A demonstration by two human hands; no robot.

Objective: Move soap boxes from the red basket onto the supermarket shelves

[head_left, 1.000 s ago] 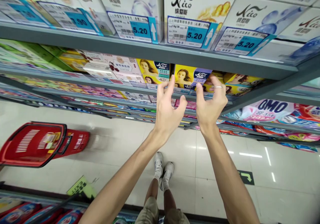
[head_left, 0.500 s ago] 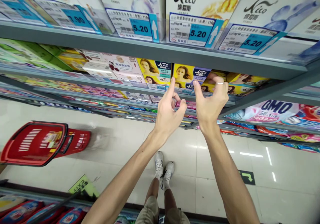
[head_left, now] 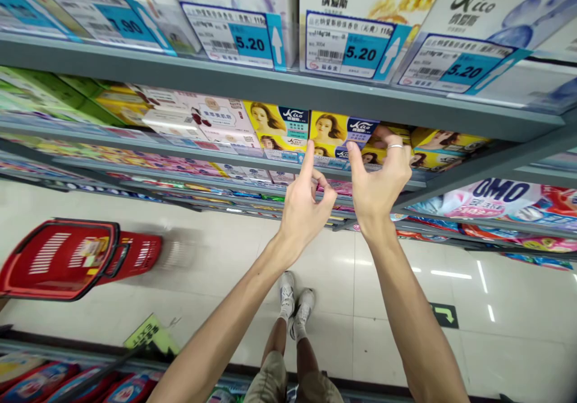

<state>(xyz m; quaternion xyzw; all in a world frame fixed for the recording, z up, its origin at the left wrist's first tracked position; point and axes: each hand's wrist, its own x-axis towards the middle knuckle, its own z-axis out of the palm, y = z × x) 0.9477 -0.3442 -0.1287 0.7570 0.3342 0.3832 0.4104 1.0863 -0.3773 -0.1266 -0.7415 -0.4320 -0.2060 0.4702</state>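
Observation:
A yellow and purple Nico soap box sits in a row on the shelf below the price tags. My right hand has its thumb on the box's front and its fingers bent around the right side, partly hidden behind it. At the box's lower left corner is the raised index fingertip of my left hand; its other fingers curl loosely and the thumb stands apart. A yellow and teal soap box is just left of it. More yellow boxes lie to the right of my right hand.
A grey shelf edge with price tags runs close above my hands. A red shopping basket stands on the floor at left, with a few items inside. OMO bags fill a shelf at right. Red bottles line another shelf at lower left.
The view has shifted slightly, with the upper price tags a little higher. Both hands keep nearly the same places at the yellow and purple soap box.

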